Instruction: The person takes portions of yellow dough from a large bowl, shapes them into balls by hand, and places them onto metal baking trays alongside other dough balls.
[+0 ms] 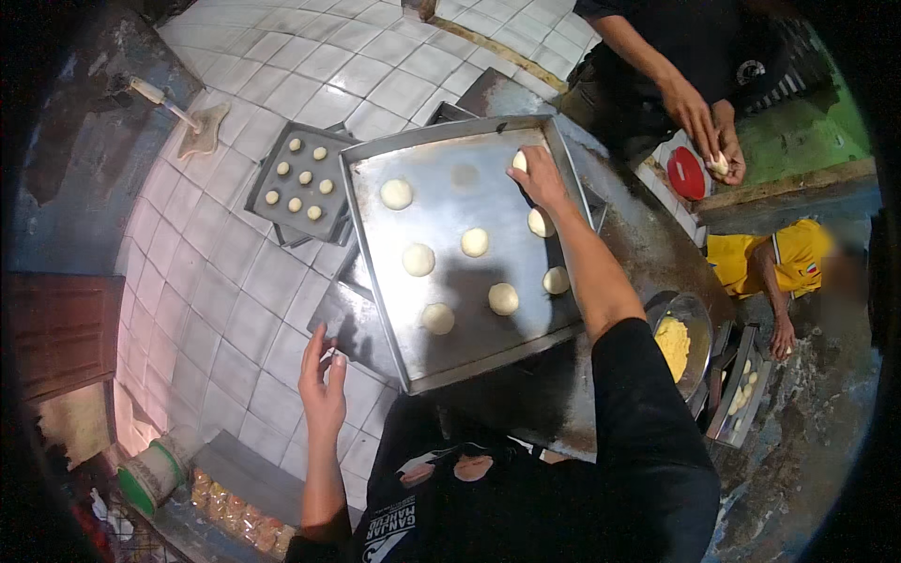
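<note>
A large square metal tray holds several pale, round dough balls spaced apart. My right hand is closed on a dough ball in the tray's upper right corner, its fingers partly covering it. My left hand hangs off the tray's lower left edge, fingers apart and holding nothing. The tray rests over a dull metal surface, with more pan edges showing behind it.
A smaller pan of dough balls is at back left. At right are a bowl of yellow mixture and a narrow dough tray. Two co-workers' hands handle small pieces. Bagged goods lie lower left.
</note>
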Available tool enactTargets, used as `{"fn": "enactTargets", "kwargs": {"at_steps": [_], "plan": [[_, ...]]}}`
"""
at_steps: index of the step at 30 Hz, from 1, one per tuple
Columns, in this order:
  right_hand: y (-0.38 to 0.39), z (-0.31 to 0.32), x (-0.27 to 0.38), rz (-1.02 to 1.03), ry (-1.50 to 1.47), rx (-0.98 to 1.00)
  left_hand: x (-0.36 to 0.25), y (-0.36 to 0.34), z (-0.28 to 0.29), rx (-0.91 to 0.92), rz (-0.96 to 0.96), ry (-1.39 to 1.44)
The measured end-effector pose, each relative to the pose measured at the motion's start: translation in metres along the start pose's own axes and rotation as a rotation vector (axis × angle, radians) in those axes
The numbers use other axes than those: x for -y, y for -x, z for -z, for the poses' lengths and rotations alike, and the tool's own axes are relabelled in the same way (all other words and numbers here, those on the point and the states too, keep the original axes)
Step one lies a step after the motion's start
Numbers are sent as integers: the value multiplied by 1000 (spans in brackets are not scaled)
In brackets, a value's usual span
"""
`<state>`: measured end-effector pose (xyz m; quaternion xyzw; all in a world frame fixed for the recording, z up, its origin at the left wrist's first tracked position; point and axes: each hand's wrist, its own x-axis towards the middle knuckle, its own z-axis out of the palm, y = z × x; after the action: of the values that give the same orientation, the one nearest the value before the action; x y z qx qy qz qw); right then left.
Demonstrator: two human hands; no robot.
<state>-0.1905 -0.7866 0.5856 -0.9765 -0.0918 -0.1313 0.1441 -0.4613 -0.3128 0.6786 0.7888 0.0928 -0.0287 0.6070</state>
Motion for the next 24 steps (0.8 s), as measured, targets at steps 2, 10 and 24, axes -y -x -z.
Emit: {"fn": "enactTargets", "kwargs": {"at_steps": [2,10,24], "plan": [[4,-14,4,-59,-27,11,7,5,11,-46,22,-30],[-5,-46,-1,-12,-18,49,43,14,34,-69,162,-28],[130,57,53,-537,-1041,53,49,-4,-24,109,21,16]]}}
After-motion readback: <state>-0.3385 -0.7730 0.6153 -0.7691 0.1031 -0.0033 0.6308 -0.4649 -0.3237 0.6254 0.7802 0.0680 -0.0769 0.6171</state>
